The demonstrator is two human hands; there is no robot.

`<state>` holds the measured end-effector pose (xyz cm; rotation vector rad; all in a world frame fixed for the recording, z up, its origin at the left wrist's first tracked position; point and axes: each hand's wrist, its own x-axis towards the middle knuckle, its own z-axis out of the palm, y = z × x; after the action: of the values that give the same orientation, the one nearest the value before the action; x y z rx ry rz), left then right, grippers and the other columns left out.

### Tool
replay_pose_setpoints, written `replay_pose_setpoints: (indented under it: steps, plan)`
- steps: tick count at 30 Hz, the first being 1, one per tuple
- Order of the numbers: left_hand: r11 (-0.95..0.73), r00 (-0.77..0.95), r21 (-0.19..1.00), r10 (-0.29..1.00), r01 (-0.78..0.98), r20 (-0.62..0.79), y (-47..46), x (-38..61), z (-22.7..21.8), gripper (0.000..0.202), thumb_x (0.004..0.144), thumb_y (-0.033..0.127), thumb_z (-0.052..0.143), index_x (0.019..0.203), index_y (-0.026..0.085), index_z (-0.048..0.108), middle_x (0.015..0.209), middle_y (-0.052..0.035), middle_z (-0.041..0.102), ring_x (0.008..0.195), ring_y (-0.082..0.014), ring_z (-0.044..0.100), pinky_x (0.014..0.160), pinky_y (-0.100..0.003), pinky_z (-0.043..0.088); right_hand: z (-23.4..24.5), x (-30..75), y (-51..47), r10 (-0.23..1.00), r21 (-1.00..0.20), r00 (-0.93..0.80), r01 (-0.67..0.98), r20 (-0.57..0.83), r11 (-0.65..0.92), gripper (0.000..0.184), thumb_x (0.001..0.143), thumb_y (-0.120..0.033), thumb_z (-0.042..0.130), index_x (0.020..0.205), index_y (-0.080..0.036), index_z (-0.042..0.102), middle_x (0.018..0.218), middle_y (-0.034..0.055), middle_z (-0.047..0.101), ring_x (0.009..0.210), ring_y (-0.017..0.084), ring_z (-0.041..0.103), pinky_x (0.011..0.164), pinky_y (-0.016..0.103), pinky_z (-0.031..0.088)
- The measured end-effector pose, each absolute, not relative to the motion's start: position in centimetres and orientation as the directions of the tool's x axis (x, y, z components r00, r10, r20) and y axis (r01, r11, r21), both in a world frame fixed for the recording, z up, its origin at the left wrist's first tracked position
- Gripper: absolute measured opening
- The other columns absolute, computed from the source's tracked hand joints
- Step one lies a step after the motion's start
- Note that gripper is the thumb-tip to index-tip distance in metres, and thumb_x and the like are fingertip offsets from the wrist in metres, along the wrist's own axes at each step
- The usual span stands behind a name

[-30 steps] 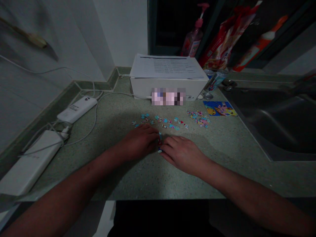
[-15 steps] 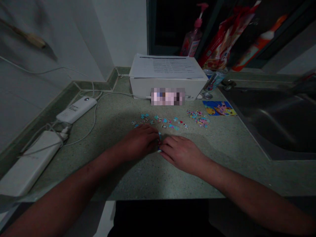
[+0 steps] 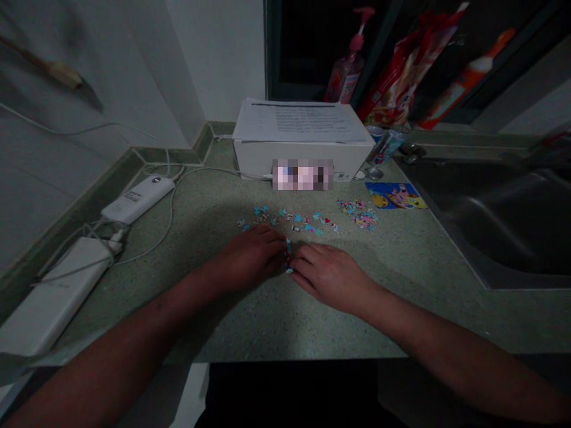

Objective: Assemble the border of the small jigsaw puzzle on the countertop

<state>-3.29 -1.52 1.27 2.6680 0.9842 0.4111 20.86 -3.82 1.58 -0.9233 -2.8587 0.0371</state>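
Between my two hands a narrow strip of joined jigsaw puzzle pieces [image 3: 288, 245] lies on the counter, mostly covered by fingers. My left hand [image 3: 254, 252] is closed along the strip's left side, its fingertips touching it. From the right, my right hand [image 3: 328, 273] presses bent fingers against the strip's lower part. Just beyond the hands, loose puzzle pieces [image 3: 297, 218], many light blue, are spread in a rough row. A denser heap of small puzzle pieces [image 3: 359, 215] sits farther right, beside a blue picture card [image 3: 395, 195] with cartoon figures.
A white box [image 3: 259, 156] topped with printed paper [image 3: 303, 119] stands at the back. White power bank [image 3: 138, 199], power strip [image 3: 62, 291] and cables lie on the left. A sink [image 3: 495, 232] borders the right, with cans [image 3: 388, 145] and bottles behind.
Almost nothing differs. Both hands stay on the strip; its lower end appears shifted very slightly between the fingers.
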Motion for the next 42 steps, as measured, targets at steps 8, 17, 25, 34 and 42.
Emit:
replay_pose_setpoints:
  steps: [8,17,25,34,42]
  plan:
    - [-0.738,0.726,0.345,0.660,0.580,0.192,-1.50,-3.44,0.94,0.011,0.104,0.021,0.066,0.107,0.020,0.077,0.113,-0.0097,0.077,0.108,-0.0271,0.068,0.099,-0.045,0.054,1.51,20.78,-3.87,0.581,-0.081,-0.804,0.576,0.124,0.814,0.017,0.108,-0.029,0.064,0.104,-0.017,0.076,0.100,0.0081,0.072,0.094,0.023,0.065,0.083,0.037,0.053]
    - [-0.737,0.723,0.335,0.664,0.587,0.192,-1.52,-3.34,0.90,0.012,0.105,0.022,0.065,0.107,0.019,0.076,0.114,-0.0095,0.077,0.109,-0.0272,0.069,0.100,-0.045,0.055,1.31,20.94,-3.81,0.577,-0.113,-0.805,0.566,0.136,0.816,0.016,0.108,-0.028,0.065,0.105,-0.017,0.076,0.102,0.0089,0.072,0.094,0.024,0.067,0.083,0.038,0.055]
    - [-0.753,0.728,0.351,0.645,0.556,0.230,-1.52,-3.39,0.82,0.015,0.106,0.021,0.063,0.107,0.020,0.078,0.114,-0.0095,0.077,0.110,-0.0261,0.069,0.100,-0.044,0.055,0.98,20.68,-3.90,0.560,-0.093,-0.811,0.553,0.166,0.828,0.016,0.107,-0.027,0.065,0.102,-0.017,0.076,0.098,0.0084,0.072,0.092,0.024,0.066,0.081,0.037,0.054]
    - [-0.745,0.737,0.394,0.643,0.539,0.208,-1.46,-3.37,0.87,0.012,0.104,0.020,0.066,0.103,0.020,0.078,0.109,-0.0080,0.077,0.108,-0.0251,0.069,0.100,-0.042,0.054,1.38,20.91,-3.84,0.556,-0.083,-0.822,0.550,0.124,0.831,0.015,0.106,-0.030,0.067,0.103,-0.017,0.076,0.099,0.0085,0.072,0.092,0.024,0.067,0.083,0.039,0.056]
    - [-0.724,0.726,0.380,0.666,0.576,0.170,-1.79,-3.17,1.17,0.008,0.102,0.025,0.071,0.103,0.020,0.077,0.111,-0.0082,0.076,0.108,-0.0269,0.068,0.099,-0.043,0.053,1.42,20.69,-4.01,0.560,-0.086,-0.821,0.553,0.115,0.829,0.012,0.104,-0.028,0.071,0.103,-0.017,0.076,0.099,0.0084,0.072,0.094,0.024,0.068,0.084,0.038,0.056]
